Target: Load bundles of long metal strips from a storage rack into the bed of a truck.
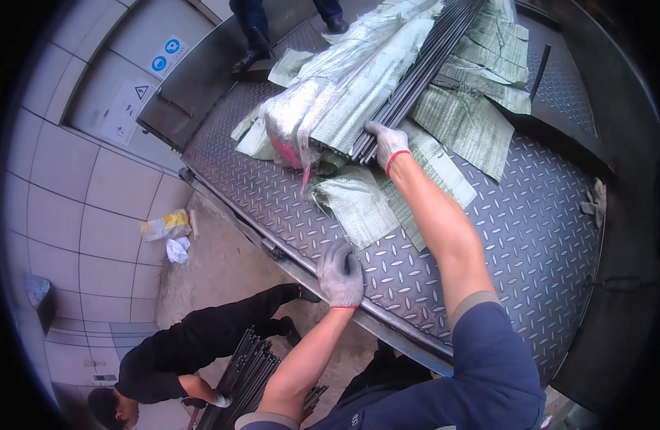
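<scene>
My right hand point(388, 145), in a pale work glove with a red cuff, is closed at the near end of a bundle of thin dark metal rods point(416, 77). The rods slope away to the upper right across a metal bed of diamond-patterned plate point(410, 281). Beside them on the left lies a long bundle in pale green woven wrapping point(373, 75), with clear plastic and pink material at its near end. My left hand point(340, 276), in a greyish glove, rests on the bed's near edge, its fingers bent over the rim; no rod is in it.
Torn woven sheets point(466, 129) spread around the rods. At lower left a co-worker point(179, 351) in black bends over another bundle of dark rods point(247, 373). Another person's legs point(252, 32) stand by the far side. A loose glove point(595, 203) lies near the right wall.
</scene>
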`<state>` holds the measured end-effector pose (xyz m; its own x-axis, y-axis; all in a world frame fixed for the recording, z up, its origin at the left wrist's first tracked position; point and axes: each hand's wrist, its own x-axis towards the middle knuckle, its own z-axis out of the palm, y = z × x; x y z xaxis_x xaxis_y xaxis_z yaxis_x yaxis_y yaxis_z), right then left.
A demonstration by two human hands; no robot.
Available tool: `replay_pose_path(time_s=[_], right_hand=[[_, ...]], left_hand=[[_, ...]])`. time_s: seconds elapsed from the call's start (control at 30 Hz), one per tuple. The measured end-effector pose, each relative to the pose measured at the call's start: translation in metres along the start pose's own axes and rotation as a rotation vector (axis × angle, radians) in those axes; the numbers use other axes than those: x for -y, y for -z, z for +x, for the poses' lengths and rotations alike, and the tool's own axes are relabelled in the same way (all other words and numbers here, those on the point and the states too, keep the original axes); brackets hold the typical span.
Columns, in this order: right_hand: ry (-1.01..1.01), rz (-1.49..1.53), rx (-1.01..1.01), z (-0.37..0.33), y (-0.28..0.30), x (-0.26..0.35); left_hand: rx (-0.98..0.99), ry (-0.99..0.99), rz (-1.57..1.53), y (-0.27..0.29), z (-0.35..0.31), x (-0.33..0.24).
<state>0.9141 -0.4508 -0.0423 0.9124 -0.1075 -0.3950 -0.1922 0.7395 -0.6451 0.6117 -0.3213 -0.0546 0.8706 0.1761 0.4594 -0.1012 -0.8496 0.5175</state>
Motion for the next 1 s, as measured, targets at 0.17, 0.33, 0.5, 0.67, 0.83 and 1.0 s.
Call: replay_pose_path(time_s=[0.17, 0.33, 0.5, 0.67, 0.83, 1.0], right_hand=[[-0.114, 0.037, 0.123, -0.003, 0.028, 0.014], [-0.225, 0.173, 0.217, 0.001, 0.026, 0.018], [-0.255, 0.403, 0.286, 0.007, 0.035, 0.006], [-0.253, 0.399, 0.299, 0.015, 0.033, 0.001], [-0.347, 0.603, 0.454, 0.015, 0.035, 0.007], [-0.362, 0.637, 0.444, 0.0, 0.026, 0.02]], left_hand=[[0.028, 0.033, 0.011, 0.003, 0.003, 0.0], [0.006, -0.013, 0.02, 0.001, 0.0, 0.0], [0.009, 0.004, 0.028, 0.002, -0.001, 0.001], [0.0, 0.016, 0.016, 0.002, 0.0, 0.001], [0.0, 0.013, 0.014, 0.003, 0.002, 0.0], [-0.006, -0.015, -0.001, 0.003, 0.003, -0.001]])
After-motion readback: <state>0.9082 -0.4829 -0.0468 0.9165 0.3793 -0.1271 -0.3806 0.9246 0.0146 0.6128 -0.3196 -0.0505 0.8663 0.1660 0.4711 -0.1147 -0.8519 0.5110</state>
